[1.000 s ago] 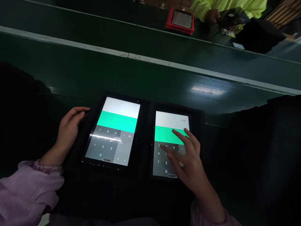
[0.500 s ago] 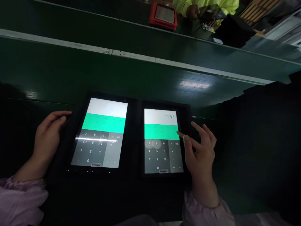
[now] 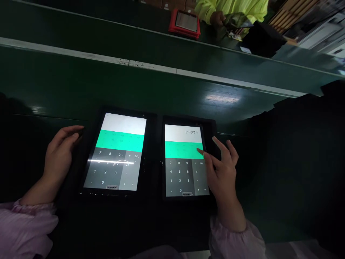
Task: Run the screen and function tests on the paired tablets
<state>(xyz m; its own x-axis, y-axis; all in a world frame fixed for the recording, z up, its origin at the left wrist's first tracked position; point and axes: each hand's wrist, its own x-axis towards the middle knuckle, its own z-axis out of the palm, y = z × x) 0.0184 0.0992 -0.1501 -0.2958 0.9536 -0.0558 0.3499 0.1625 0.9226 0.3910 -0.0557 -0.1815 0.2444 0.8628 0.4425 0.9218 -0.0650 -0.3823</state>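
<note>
Two tablets lie side by side in dark surrounds, each lit with a calculator keypad. The left tablet [image 3: 113, 154] has a blank white entry area above its green band. On the right tablet [image 3: 185, 162], symbols and the digits 87 stand in the entry area. My right hand [image 3: 222, 171] reaches over that tablet's right edge, index fingertip at the green band and the other fingers apart; it holds nothing. Beside the left tablet's outer edge rests my left hand [image 3: 60, 151], fingers loosely extended and nothing visible in them.
Across the dark green bench [image 3: 151, 90] runs a pale strip [image 3: 151, 67]. Beyond it, a person in a yellow sleeve [image 3: 205, 10] handles a dark item near a red-framed tablet stack [image 3: 185, 23]. A dark stack [image 3: 262, 37] stands to the far right.
My right hand has shifted left, its index finger further onto the green band. More symbols now follow 87 on the right tablet. The touch circles at 7 and 8 have vanished.
</note>
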